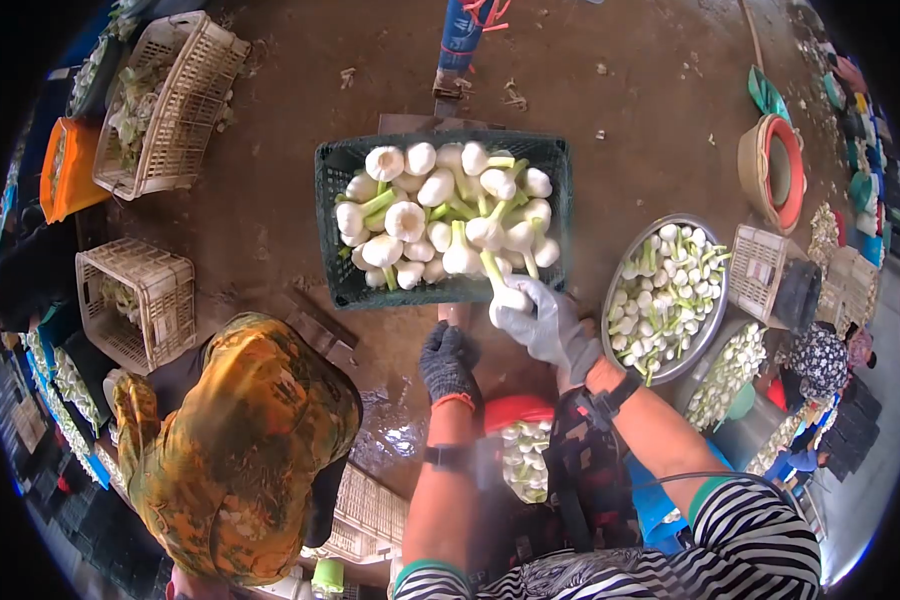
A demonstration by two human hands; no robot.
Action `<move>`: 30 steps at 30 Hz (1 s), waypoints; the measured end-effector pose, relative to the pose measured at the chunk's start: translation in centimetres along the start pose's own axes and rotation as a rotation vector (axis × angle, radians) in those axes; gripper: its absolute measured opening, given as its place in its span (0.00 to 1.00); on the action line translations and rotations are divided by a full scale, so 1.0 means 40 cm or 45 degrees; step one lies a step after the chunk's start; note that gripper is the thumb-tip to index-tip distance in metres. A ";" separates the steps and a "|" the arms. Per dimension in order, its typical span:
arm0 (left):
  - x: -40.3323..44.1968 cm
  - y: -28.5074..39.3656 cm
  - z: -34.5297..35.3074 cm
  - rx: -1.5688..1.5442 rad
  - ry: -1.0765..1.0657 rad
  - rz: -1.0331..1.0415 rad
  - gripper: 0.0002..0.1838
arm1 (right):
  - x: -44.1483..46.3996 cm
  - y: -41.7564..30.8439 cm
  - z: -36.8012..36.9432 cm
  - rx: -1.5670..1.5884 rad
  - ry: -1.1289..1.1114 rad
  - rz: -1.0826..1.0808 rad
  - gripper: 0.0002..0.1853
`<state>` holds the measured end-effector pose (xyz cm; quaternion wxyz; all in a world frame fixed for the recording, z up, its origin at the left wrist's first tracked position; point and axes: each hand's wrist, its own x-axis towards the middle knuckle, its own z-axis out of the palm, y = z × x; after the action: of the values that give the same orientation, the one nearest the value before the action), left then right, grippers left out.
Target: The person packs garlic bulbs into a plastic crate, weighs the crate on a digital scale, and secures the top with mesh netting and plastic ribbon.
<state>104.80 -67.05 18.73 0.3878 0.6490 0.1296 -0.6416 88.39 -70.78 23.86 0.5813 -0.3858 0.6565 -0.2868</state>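
Observation:
A dark green crate full of white garlic bulbs with short green stems stands in front of me. My right hand, in a pale grey glove, holds one garlic bulb at the crate's near right edge, its green stem pointing up over the rim. Below the crate's near edge, my left hand wears a dark knitted glove. Its fingers are curled together, and what they hold, if anything, is hidden.
A metal basin of garlic stands at the right, with plastic crates at the left. A person in a yellow-brown patterned top is bent over at the lower left. Red-rimmed tubs stand upper right.

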 end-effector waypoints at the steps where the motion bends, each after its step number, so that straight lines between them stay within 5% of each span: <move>1: 0.006 0.008 -0.008 0.187 0.094 -0.072 0.23 | 0.010 -0.027 -0.016 0.069 -0.019 0.124 0.24; 4: -0.007 -0.007 -0.027 0.192 0.170 0.134 0.28 | 0.045 -0.052 -0.038 0.240 -0.022 0.199 0.24; 6: 0.006 0.013 -0.055 0.253 0.033 0.046 0.27 | 0.087 -0.061 -0.067 0.348 -0.096 0.238 0.23; 15: 0.123 -0.036 -0.153 1.204 -0.298 0.577 0.21 | 0.364 -0.059 -0.042 0.382 -0.018 0.408 0.23; 16: 0.100 -0.017 -0.126 1.306 -0.280 0.592 0.20 | 0.386 -0.056 -0.027 0.330 -0.069 0.446 0.24; 20: 0.056 0.019 -0.066 1.539 -0.188 0.595 0.16 | 0.437 -0.037 0.047 -0.966 -0.011 -0.011 0.35; 25: 0.075 0.032 -0.099 1.635 -0.206 0.639 0.18 | 0.473 -0.040 0.084 -1.165 -0.103 0.120 0.37; 27: 0.084 0.032 -0.122 1.194 -0.159 0.404 0.20 | 0.457 -0.041 0.070 -1.075 -0.095 0.096 0.37; 29: 0.086 0.057 -0.083 0.246 0.039 -0.158 0.22 | 0.437 -0.085 0.062 -0.948 -0.072 0.044 0.36; 30: 0.090 0.061 -0.077 0.191 0.046 -0.133 0.20 | 0.433 -0.114 0.073 -0.832 -0.073 -0.004 0.35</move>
<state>109.18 -67.79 15.79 0.3016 0.6802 0.1218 -0.6569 91.59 -87.57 17.79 0.4446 -0.5609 0.6965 -0.0507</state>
